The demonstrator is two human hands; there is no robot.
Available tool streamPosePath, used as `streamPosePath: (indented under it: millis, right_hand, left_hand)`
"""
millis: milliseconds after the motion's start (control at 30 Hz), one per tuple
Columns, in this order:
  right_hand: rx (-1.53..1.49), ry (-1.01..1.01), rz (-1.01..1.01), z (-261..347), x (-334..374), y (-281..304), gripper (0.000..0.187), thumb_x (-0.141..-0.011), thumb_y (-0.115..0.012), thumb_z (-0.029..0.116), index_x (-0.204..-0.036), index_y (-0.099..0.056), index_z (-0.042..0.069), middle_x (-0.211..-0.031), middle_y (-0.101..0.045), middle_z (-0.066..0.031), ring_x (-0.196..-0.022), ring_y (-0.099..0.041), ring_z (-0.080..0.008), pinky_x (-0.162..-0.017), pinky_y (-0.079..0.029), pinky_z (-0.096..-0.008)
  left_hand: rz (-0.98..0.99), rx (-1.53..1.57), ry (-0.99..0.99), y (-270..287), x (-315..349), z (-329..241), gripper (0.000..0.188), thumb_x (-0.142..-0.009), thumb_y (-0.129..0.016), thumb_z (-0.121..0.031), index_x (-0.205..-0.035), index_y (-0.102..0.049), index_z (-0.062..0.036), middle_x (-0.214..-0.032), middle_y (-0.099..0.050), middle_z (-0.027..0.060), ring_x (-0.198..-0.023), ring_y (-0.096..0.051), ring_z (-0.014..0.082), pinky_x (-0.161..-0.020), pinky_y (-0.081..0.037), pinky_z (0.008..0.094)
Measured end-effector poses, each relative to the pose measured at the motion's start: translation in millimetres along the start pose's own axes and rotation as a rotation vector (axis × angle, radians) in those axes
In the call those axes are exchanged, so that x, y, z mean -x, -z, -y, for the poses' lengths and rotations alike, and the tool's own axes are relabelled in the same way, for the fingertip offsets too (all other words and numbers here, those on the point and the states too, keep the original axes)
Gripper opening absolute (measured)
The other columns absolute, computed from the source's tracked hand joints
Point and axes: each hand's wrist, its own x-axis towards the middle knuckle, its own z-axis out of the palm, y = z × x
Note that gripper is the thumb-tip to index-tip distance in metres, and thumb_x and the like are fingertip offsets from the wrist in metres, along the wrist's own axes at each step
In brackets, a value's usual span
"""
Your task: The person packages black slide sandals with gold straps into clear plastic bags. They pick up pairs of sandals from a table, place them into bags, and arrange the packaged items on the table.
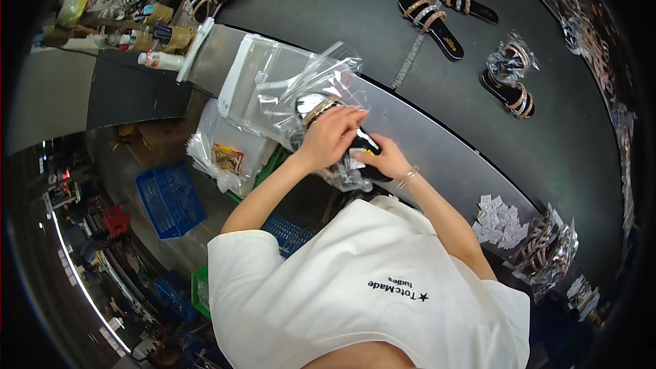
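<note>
A long dark counter [294, 20] is curving across the view, with loose clear plastic [280, 106] lying over its near metal edge and bunching around a black sandal [363, 141] between the hands. The sandal is looking light, slightly bendy and slippery against the plastic, its sole's sides likely offering the surest hold; the left hand [331, 138] is curling over its straps [322, 111], gripping or pressing I cannot tell, while the right hand [388, 161] is pinching the sole's near end. The plastic is crinkling glossily, the sole is shining smoothly, the narrow straps are glinting gold, and a thin, round metal bangle [408, 176] is circling the right wrist.
</note>
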Motion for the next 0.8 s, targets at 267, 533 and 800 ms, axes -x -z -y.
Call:
streamPosePath:
  millis: [267, 533, 800]
  right_hand:
    - [-0.352, 0.092, -0.493, 4, 61, 48, 0.038, -0.080, -0.072, 0.024, -0.105, -0.058, -0.002, -0.091, -0.064, -0.0049, -0.079, -0.056, -0.0082, -0.070, -0.047, -0.0248]
    - [-0.595, 0.211, -0.645, 37, 113, 102, 0.035, -0.085, -0.068, 0.024, -0.107, -0.056, -0.001, -0.091, -0.061, -0.0007, -0.079, -0.054, -0.0053, -0.070, -0.046, -0.0227]
    - [-0.719, 0.105, -0.737, 36, 126, 116, 0.033, -0.088, -0.064, 0.031, -0.100, -0.059, 0.001, -0.084, -0.059, 0.0025, -0.070, -0.051, -0.0032, -0.062, -0.044, -0.0213]
  left_hand:
    - [-0.322, 0.069, -0.148, -8, -44, -36, 0.042, -0.073, -0.053, 0.006, -0.115, -0.054, -0.0018, -0.119, -0.057, 0.0109, -0.117, -0.050, 0.0278, -0.103, -0.036, 0.0386]
    - [0.046, 1.090, 0.558, -68, -91, -12, 0.041, -0.078, -0.041, 0.005, -0.117, -0.054, 0.0023, -0.105, -0.062, 0.0084, -0.099, -0.058, 0.0187, -0.083, -0.044, 0.0284]
    - [0.084, 0.530, 0.277, -45, -98, -77, 0.021, -0.089, -0.047, -0.006, -0.104, -0.057, 0.0044, -0.090, -0.066, 0.0174, -0.082, -0.062, 0.0224, -0.078, -0.047, 0.0354]
